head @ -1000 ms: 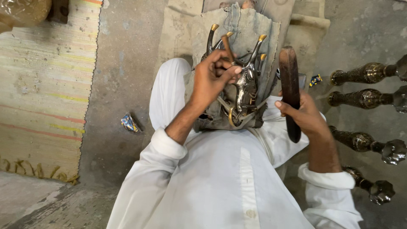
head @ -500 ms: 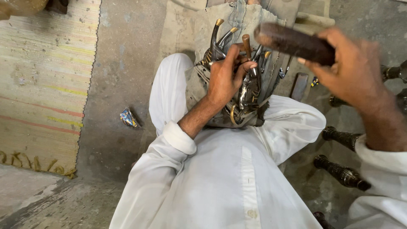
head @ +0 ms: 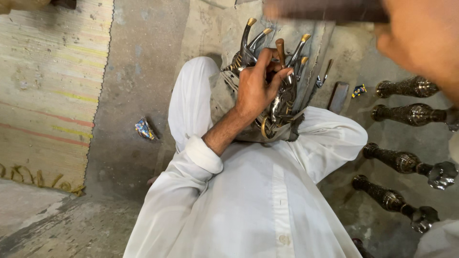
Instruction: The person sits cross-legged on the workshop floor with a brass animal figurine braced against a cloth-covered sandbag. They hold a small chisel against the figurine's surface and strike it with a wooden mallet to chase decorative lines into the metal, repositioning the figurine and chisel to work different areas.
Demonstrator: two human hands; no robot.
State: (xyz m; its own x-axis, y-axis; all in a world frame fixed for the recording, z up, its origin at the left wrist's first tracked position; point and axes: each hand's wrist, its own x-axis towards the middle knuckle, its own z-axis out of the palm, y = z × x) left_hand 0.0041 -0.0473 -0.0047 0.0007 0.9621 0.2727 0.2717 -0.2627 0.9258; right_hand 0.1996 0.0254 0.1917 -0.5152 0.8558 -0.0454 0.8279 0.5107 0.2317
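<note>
Fingers of the left hand curl around a thin brown punch, holding it upright against a shiny metal piece with several curved prongs tipped in brass. That piece rests on the person's lap, between the knees of the white garment, over a grey block on the floor. The right hand is raised close to the camera at the upper right, blurred, closed on a dark wooden mallet whose length runs along the top edge. On the bare concrete to the left lies a small crumpled wrapper, blue and silver, just beside a woven straw mat. A second small wrapper, blue with yellow, sits right of the block, near a flat dark bar. Four dark ornate metal posts lie in a row along the right side, well apart from the left hand.
</note>
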